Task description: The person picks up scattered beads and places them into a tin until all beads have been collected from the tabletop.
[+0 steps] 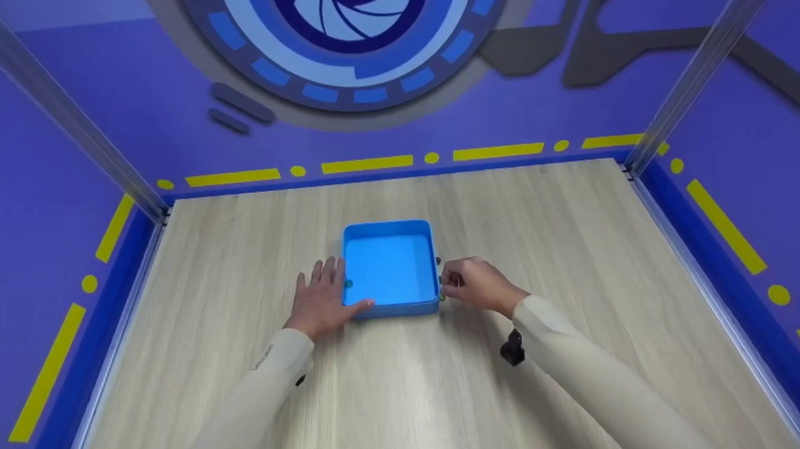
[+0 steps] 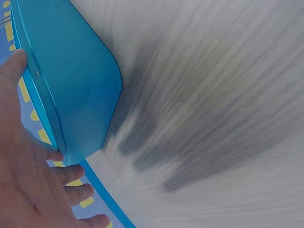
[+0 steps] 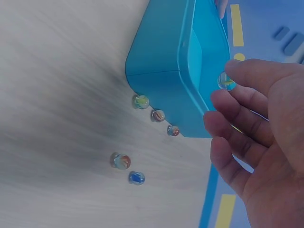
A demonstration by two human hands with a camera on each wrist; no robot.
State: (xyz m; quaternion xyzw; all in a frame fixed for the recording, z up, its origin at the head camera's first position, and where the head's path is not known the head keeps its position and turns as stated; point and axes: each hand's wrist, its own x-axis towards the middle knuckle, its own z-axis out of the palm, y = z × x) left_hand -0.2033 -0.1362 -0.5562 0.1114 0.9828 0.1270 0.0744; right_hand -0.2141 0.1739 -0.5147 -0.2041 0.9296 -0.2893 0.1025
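Observation:
A square blue open-topped box (image 1: 399, 310) sits on the table between my hands. My left hand (image 1: 319, 302) rests along its left side, fingers straight, the thumb over the near rim; the left wrist view shows the fingertips around a box corner. Just off the right side is my right hand (image 1: 478, 282). In the right wrist view its thumb and forefinger pinch a clear glass marble (image 3: 225, 81) with a yellow-green swirl, level with the rim. Inside the box, against the left wall, lies a greenish marble (image 1: 349, 284).
Several marbles lie outside the box: a yellow-green marble (image 3: 140, 101) and two reddish ones right at its wall, an orange-white marble (image 3: 122, 161) and a blue marble (image 3: 137, 177) farther off. Purple panels (image 1: 404, 130) enclose the wooden table (image 1: 250, 245) at the back and sides.

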